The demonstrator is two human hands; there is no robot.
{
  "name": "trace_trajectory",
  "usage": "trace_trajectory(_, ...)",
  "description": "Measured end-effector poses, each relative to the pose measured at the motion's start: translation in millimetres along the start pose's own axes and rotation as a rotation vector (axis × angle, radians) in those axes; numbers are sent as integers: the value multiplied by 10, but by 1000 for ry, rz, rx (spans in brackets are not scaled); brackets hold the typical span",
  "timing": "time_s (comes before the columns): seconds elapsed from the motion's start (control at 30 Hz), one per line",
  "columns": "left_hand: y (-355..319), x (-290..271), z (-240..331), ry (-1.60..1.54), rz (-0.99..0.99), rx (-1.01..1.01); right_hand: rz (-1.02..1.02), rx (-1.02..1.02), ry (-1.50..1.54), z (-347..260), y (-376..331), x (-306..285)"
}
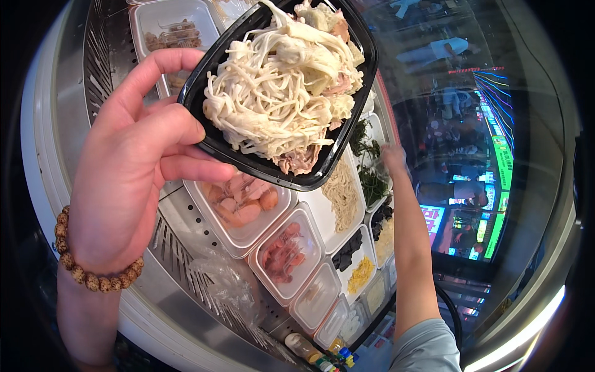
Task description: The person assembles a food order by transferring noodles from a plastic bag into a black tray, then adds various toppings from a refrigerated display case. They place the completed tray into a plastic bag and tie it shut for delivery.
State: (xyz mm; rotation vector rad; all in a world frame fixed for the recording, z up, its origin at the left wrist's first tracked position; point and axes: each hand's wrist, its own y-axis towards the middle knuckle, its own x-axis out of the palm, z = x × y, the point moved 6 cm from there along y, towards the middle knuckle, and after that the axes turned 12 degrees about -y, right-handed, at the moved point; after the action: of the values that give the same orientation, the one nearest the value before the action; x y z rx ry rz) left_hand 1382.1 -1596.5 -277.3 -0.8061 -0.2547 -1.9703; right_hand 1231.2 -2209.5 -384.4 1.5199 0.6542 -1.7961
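**Filling the bowl at the topping bar**

Our left hand [133,167] holds the black bowl [248,155] by its left rim, thumb and fingers pinched on it, up over the clear tubs — sausage slices [242,201], shrimp [284,253]. The bowl is heaped with enoki mushrooms [279,87] and thin meat. Our right hand [393,155] reaches far out to the dark greens [372,180]; fingers too blurred to tell. We judge: mid-pick. The next move needs a level bowl — it's nearly full.

Street-food stall: chilled ingredient tubs [291,251]
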Motion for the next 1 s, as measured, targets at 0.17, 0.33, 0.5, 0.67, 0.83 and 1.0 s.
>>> trace_trajectory(0.17, -6, -17, -7, -12, 18, -23, 83, -125, -105, 53, -501, 224)
trace_trajectory(0.33, -7, 8, 1, -25, 7, -11, 248, -16, -229, 38, -506, 144)
trace_trajectory(0.5, -14, -3, 6, -2, -5, -4, 156, -167, -22, -299, -177, 201)
trace_trajectory(0.67, -9, 1, 2, -4, 12, -6, -244, 69, 346, -333, 39, 199)
trace_trajectory(0.83, -13, -23, 17, -1, 39, -6, -411, 114, 287, -736, -41, -171)
trace_trajectory(1.0, -11, 4, 10, -8, 23, -22, -140, 217, 805, -465, 100, 212)
